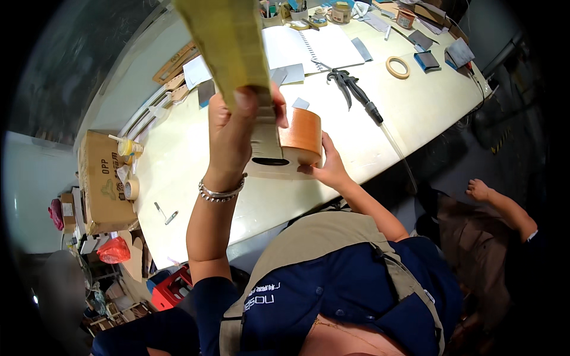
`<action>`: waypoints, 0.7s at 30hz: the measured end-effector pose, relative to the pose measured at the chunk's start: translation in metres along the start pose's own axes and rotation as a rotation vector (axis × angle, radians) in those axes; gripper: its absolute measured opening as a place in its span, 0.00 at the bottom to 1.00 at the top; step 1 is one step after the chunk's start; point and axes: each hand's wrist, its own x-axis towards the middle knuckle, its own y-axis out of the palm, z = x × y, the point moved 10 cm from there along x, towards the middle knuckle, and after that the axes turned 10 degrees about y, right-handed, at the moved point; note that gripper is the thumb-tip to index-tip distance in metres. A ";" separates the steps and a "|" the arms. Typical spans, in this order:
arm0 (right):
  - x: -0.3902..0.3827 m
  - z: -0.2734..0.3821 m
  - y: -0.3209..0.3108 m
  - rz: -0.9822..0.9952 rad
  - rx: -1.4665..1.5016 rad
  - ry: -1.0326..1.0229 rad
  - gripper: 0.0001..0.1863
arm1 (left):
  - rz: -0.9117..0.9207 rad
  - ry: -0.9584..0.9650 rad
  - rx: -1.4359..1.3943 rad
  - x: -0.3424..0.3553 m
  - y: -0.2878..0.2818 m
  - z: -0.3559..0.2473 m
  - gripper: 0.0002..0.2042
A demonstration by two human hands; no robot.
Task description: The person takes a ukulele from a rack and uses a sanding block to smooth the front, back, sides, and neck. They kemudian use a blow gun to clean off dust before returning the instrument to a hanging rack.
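Observation:
My left hand (234,133) is closed around a long olive-yellow piece (222,41) that rises out of the top of the view; its lower part looks greyer. Just below it shows a dark oval opening (270,161) in a pale surface. Beside that, an orange, curved piece with a wood-like sheen (301,130) has a small pale grey square (300,103) at its top edge. My right hand (325,166) grips the orange piece low on its right side, fingers curled along it. How these pieces join is hidden.
The cream table (172,196) holds a spiral notebook (326,44), black tool with hose (350,86), tape roll (398,67), sanding blocks (426,59) and jars. A cardboard box (104,207) stands left, a red crate (171,291) below. A co-worker's hand (478,190) shows at right.

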 end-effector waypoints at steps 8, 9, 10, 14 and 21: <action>-0.031 0.119 -0.001 -0.360 -0.790 -0.573 0.37 | -0.073 -0.011 0.067 -0.007 0.001 0.001 0.28; -0.032 0.133 0.006 -0.379 -0.887 -0.588 0.31 | -0.087 -0.024 0.080 -0.011 -0.001 -0.001 0.28; -0.036 0.144 0.011 -0.382 -0.942 -0.629 0.30 | -0.091 -0.010 0.068 -0.008 0.002 0.000 0.27; -0.045 0.156 0.024 -0.408 -1.068 -0.744 0.25 | -0.115 0.044 0.003 -0.010 -0.003 -0.006 0.24; -0.035 0.138 0.001 -0.267 -0.677 -0.585 0.15 | -0.203 0.404 0.044 -0.002 -0.101 -0.041 0.20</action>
